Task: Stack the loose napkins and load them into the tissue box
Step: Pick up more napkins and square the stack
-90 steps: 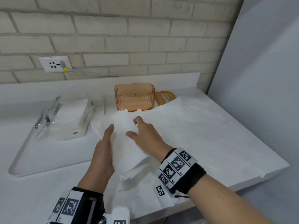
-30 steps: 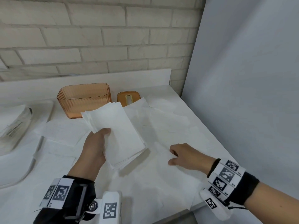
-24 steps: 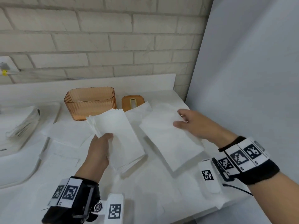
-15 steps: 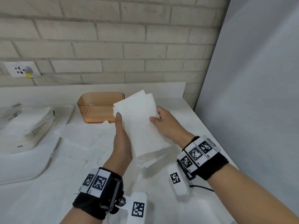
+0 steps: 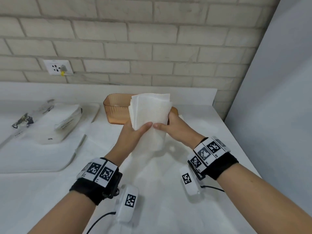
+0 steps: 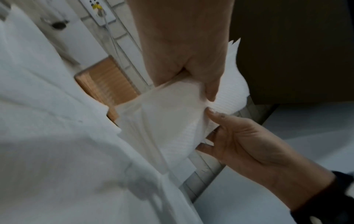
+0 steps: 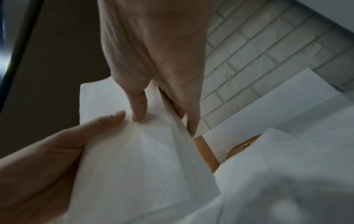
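Above the tabletop (image 5: 50, 191), near its far edge, both hands grasp one stack of napkins (image 5: 150, 114), held upright. The left hand (image 5: 130, 137) clasps its left edge, thumb across the front; the right hand (image 5: 175, 127) clasps the right edge likewise, thumb tip almost meeting the other. A second ago the right hand was reaching out to a loose sheet at the right while the left alone held the pile, tilted; that sheet has since been brought onto the pile, and the pile lifted and squared between both hands. The stack now stands in front of the amber tissue box (image 5: 116, 112), whose top is open; its lid (image 5: 174, 110) is mostly hidden behind the right hand. By this reading stacking is well along and loading has not yet begun. More loose napkins (image 5: 152, 174) lie spread flat under the hands, so further gathering probably remains. At the left a white tray (image 5: 42, 162) carries a clear-wrapped napkin pack (image 5: 57, 125). Behind runs a pale brick wall (image 5: 152, 48) with a wall socket (image 5: 58, 67); a plain grey panel (image 5: 278, 98) closes the right side.
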